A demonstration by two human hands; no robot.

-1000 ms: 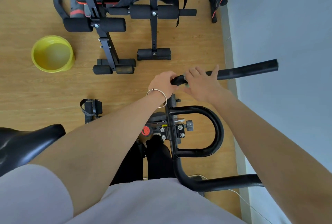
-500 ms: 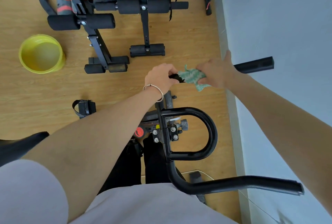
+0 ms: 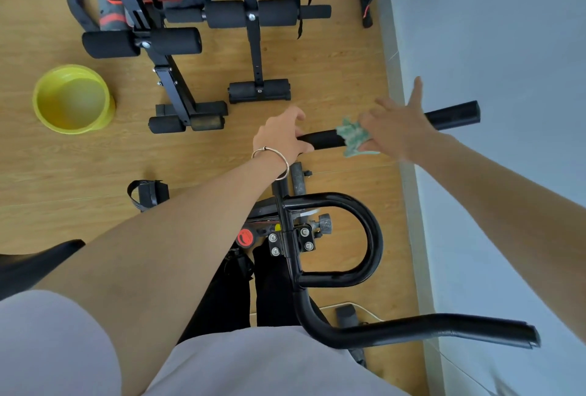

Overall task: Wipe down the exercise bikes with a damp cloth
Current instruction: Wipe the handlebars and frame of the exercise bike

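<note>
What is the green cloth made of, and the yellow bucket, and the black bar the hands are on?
The green cloth looks like soft woven fabric: it bunches and crumples under the right hand. The yellow bucket seems to be smooth plastic, one bright colour with an even rim. The black bar, gripped by the left hand, looks matte, perhaps foam or rubber padding over metal.

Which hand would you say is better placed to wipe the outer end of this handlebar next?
Right. The right hand presses the cloth on the handlebar, beside its unwiped end; the left hand grips the inner end.
</note>
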